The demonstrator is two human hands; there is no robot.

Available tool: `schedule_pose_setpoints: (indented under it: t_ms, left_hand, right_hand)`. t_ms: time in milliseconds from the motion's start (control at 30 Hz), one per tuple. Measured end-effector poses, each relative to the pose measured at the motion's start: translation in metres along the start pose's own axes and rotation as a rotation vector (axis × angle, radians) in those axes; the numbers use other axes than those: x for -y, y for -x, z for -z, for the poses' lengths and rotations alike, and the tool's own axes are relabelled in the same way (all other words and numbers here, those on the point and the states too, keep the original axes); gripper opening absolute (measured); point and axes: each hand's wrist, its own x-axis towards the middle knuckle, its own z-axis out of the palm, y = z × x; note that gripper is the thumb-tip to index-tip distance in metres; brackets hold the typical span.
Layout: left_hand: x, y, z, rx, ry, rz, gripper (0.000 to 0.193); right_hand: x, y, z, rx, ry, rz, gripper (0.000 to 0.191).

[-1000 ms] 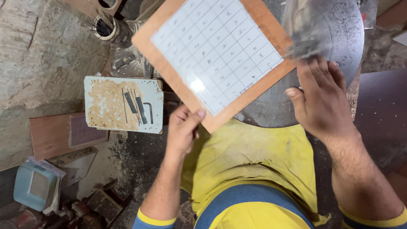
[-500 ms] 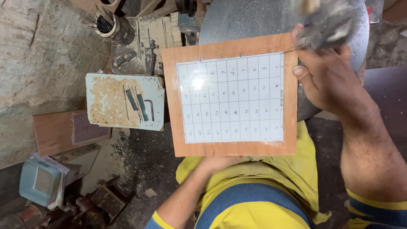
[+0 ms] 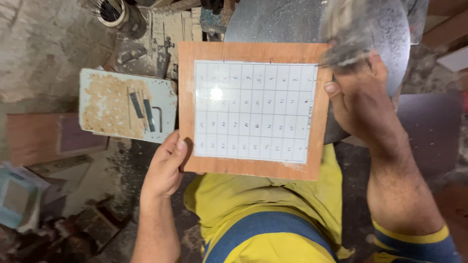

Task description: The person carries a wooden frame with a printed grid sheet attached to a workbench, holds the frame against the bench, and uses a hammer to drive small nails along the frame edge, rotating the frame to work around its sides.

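Board (image 3: 253,109) is the anchor for everything else — a square wooden one with a white sheet ruled into a grid of little handwritten squares stuck on its face, held flat and face-up over the person's lap and yellow clothing (image 3: 253,204).

Left hand (image 3: 163,168) pinches the board's lower left corner, thumb on top at the edge and the other fingers tucked underneath, which looks like it's there to keep the thing level. Right hand (image 3: 363,104) is at the board's right edge, thumb resting against the wood, fingers curled shut around something grey and bristly (image 3: 348,36) — too blurred to name for sure, maybe a brush. My guess is it's being worked over the upper right corner while the other hand steadies.

Behind the board, at its upper right, sits a big round grey metal disc (image 3: 287,22). Just left of the board lies a pale blue plate (image 3: 122,104), rusty in the middle, with a bent hex key (image 3: 155,117) on it. Further up and left of the board there's a can of thin rods (image 3: 113,10) on the dusty floor.
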Motion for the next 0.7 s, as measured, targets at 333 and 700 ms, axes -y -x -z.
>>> schedule_pose_setpoints:
  t_ms: [333,700]
  left_hand:
    - [0.022,0.001,-0.011,-0.165,-0.176,-0.027,0.038]
    - [0.014,0.0,-0.016,-0.199,-0.214,-0.029,0.033]
  right_hand:
    - [-0.007,0.025,-0.044,-0.079,0.062,0.069,0.047]
    - [-0.018,0.014,-0.022,0.13,0.007,0.134,0.064]
